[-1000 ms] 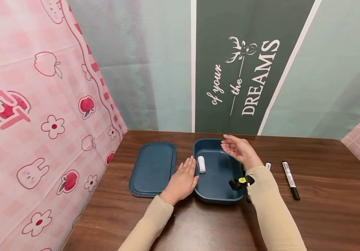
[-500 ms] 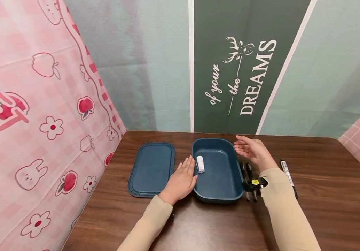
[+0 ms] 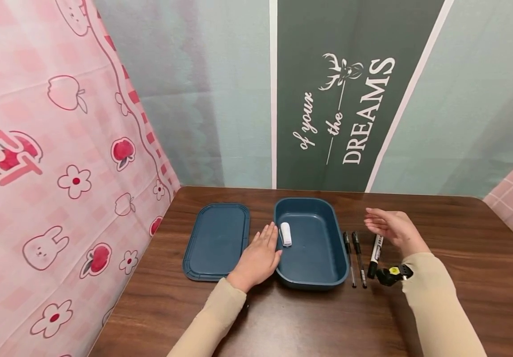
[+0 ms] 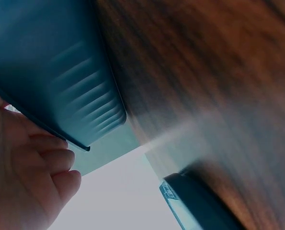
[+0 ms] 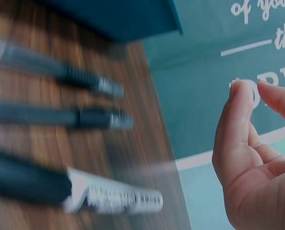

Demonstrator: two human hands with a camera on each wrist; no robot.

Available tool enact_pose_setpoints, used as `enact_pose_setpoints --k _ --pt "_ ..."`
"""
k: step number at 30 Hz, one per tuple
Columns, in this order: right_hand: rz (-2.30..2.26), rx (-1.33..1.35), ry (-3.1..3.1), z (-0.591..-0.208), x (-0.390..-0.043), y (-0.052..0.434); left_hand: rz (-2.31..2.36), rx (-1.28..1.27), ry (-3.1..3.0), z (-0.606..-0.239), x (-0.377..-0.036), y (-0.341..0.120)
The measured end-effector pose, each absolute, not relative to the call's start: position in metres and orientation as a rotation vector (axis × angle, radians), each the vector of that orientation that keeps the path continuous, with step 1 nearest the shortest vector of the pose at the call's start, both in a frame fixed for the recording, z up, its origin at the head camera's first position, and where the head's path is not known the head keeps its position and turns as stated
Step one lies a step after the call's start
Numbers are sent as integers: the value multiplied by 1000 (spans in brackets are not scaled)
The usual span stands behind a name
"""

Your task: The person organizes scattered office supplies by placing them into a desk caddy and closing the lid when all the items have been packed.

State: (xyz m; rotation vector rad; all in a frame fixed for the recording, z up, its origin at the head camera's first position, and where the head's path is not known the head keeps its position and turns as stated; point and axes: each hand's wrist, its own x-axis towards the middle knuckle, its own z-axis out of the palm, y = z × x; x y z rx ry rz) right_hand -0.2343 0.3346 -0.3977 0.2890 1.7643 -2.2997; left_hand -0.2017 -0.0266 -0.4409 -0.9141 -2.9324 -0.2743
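Markers and pens lie in a short row on the dark wood tabletop (image 3: 462, 258), just right of a blue box: a white-barrelled marker (image 3: 376, 254) with a black cap, and to its left two thin black pens (image 3: 358, 258), all roughly parallel and pointing from far to near. The right hand (image 3: 392, 227) hovers just above the far end of the white marker, palm turned left, fingers loosely spread and relaxed, gripping nothing. In the right wrist view the same fingers (image 5: 238, 120) are slightly bent with open air between them, and the marker (image 5: 85, 191) and the two pens (image 5: 61, 96) lie blurred on the wood below.

Left of the pens stands the open blue box (image 3: 323, 282), a rounded rectangular tub. A small white object (image 3: 286, 233) lies inside it against the left wall. The left hand (image 3: 260, 257) lies flat on the tabletop with fingers straight and together, its fingertips against the left outer wall of the box; the left wrist view shows the fingers (image 4: 56, 163) just under the box rim (image 4: 61, 86). Further left, the matching blue lid (image 3: 216, 240) lies flat on the tabletop, just beside the left hand.

Behind the tabletop hang a pink patterned cloth (image 3: 51, 163) on the left and a green banner (image 3: 350, 99) with white lettering at the back.
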Motion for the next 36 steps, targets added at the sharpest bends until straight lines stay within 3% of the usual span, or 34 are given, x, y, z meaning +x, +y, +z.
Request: enact_pose_setpoints --k 15,27,36 --pt "-1965 220 2250 -406 -214 385 -296 -921 -2919 -439 -201 -27" --pt "-933 283 2989 -412 -208 398 -295 -928 -2922 -439 -202 -27" --pt "-719 377 3005 -415 -207 401 -280 -920 -2933 -439 -202 -27"
